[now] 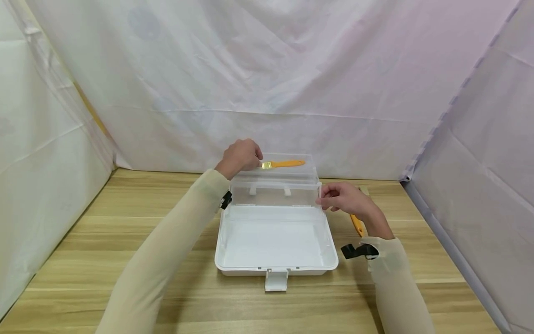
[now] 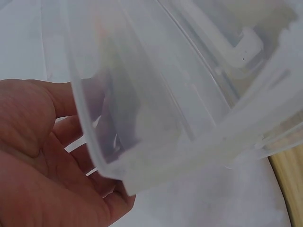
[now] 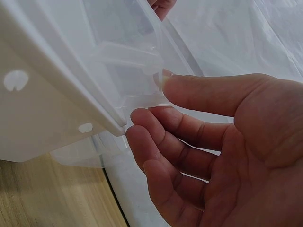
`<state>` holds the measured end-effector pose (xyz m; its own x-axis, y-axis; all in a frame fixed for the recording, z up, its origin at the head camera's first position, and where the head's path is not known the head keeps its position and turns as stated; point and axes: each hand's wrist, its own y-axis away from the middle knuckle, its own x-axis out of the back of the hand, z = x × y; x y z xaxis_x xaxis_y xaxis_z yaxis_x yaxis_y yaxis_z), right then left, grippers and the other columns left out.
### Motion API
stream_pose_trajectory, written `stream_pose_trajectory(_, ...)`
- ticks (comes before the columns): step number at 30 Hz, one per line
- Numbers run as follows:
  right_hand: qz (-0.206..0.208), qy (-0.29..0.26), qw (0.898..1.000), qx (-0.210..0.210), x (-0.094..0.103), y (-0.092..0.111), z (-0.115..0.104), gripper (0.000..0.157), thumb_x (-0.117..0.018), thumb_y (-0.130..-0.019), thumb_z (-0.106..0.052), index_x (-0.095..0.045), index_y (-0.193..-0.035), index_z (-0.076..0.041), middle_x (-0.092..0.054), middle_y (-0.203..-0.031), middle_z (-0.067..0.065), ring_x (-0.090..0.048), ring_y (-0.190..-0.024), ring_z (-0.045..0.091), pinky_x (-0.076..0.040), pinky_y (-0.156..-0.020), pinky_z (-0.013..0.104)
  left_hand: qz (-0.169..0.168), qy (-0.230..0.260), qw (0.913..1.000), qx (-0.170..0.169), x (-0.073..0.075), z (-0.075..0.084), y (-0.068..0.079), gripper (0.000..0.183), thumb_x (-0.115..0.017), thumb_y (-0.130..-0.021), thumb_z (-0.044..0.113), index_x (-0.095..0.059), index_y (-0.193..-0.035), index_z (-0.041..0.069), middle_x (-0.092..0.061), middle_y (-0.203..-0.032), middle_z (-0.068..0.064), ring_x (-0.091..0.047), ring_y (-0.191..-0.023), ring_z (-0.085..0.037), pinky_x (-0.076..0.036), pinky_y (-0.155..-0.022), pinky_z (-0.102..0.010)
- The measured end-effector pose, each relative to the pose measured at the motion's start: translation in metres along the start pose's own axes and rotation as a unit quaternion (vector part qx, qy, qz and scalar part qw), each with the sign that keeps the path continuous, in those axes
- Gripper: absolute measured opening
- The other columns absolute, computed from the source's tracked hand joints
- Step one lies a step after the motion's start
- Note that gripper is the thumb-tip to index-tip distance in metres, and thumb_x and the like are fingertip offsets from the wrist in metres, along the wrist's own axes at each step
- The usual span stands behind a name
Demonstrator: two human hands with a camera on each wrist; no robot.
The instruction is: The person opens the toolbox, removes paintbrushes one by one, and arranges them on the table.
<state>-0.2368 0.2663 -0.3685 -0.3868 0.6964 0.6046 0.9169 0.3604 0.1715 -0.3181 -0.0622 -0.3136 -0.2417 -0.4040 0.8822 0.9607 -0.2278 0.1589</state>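
A white plastic storage box (image 1: 273, 243) stands on the table with its clear upper section (image 1: 271, 195) raised at the back. My left hand (image 1: 242, 155) is at that section's far left, pinching a flat paintbrush (image 1: 288, 163) by its bristle end. The orange handle points right. In the left wrist view, clear plastic (image 2: 156, 118) covers the fingertips of the left hand (image 2: 42, 151), so their exact hold is blurred. My right hand (image 1: 344, 199) grips the clear section's right edge; in the right wrist view the thumb (image 3: 199, 94) and fingers meet at its corner (image 3: 144, 100).
A second orange-handled brush (image 1: 357, 226) lies on the wooden table (image 1: 167, 269) right of the box, partly hidden by my right hand. The box's front latch (image 1: 276, 281) hangs down. White cloth (image 1: 267, 83) hangs behind the table and along both sides.
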Motion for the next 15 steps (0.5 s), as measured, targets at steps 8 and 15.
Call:
stream_pose_trajectory(8, -0.003, -0.003, 1.000, 0.001, -0.0005, -0.0009, -0.0010, 0.018, -0.076, -0.106, -0.020, -0.070, -0.104, -0.004, -0.072, -0.100, 0.009, -0.071, -0.094, 0.028, -0.059, -0.089, 0.051, -0.032, 0.005, 0.9994, -0.015, 0.0008, -0.0019, -0.0008, 0.031, -0.065, -0.109, 0.016, -0.079, -0.137, 0.013, -0.071, -0.143, -0.008, -0.063, -0.127, -0.029, -0.052, -0.108, -0.046)
stream_pose_trajectory(15, -0.001, -0.003, 1.000, 0.004, -0.0008, -0.0013, 0.0002, 0.017, -0.076, -0.105, -0.019, -0.070, -0.102, -0.003, -0.073, -0.097, 0.010, -0.069, -0.100, 0.047, -0.059, -0.087, 0.049, -0.030, -0.007, 0.9984, -0.047, -0.0009, -0.0054, 0.0002, 0.037, -0.054, -0.106, 0.010, -0.078, -0.134, 0.011, -0.070, -0.143, -0.011, -0.063, -0.128, -0.031, -0.051, -0.109, -0.045)
